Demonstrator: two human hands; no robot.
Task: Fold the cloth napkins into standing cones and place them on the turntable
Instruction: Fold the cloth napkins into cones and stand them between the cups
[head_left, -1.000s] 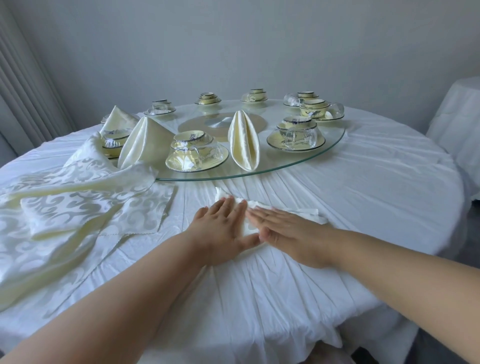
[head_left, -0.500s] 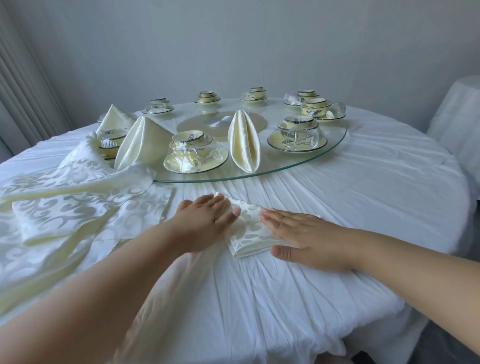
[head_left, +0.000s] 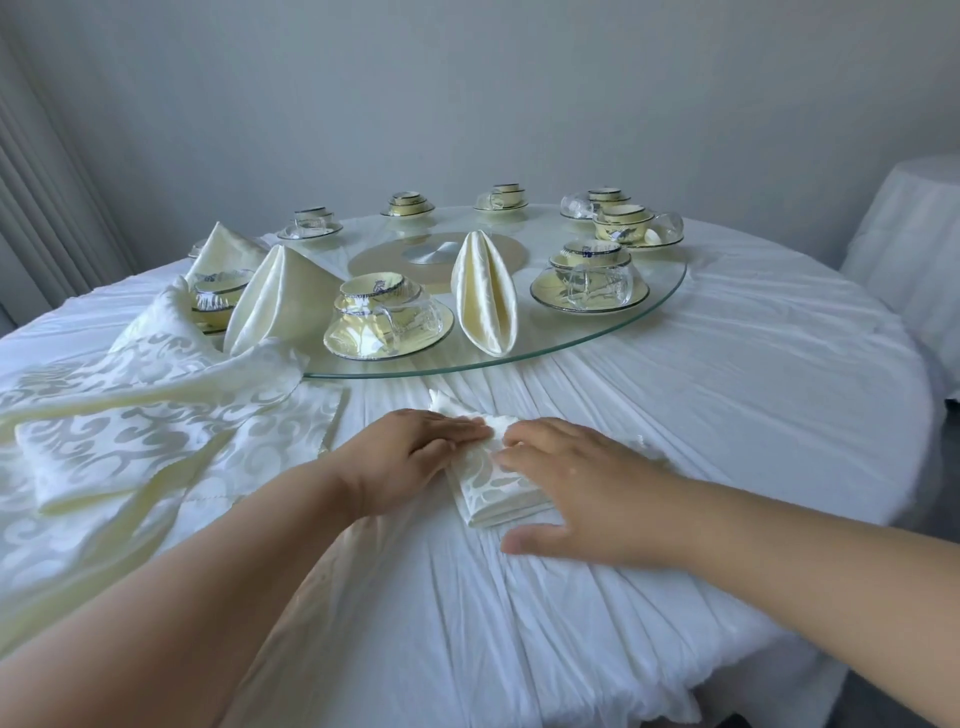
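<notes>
A folded cream patterned napkin (head_left: 493, 480) lies on the white tablecloth just in front of the glass turntable (head_left: 670, 291). My left hand (head_left: 410, 457) presses flat on the napkin's left side, fingers straight and pointing right. My right hand (head_left: 576, 483) lies flat over its right side, thumb on the tablecloth. The napkin's far corner pokes out beyond my fingertips. On the turntable stand three folded napkin cones: one near the front middle (head_left: 483, 293), one at the left (head_left: 270, 301), one further back left (head_left: 226, 249).
A heap of loose cream patterned napkins (head_left: 130, 415) covers the table's left side. Plates with upturned bowls and glass cups (head_left: 387, 322) ring the turntable. A second white-draped table (head_left: 914, 244) stands at the right. A curtain hangs at the left.
My two hands have moved closer together on the napkin, the left one sliding right onto it. The napkin stays in place.
</notes>
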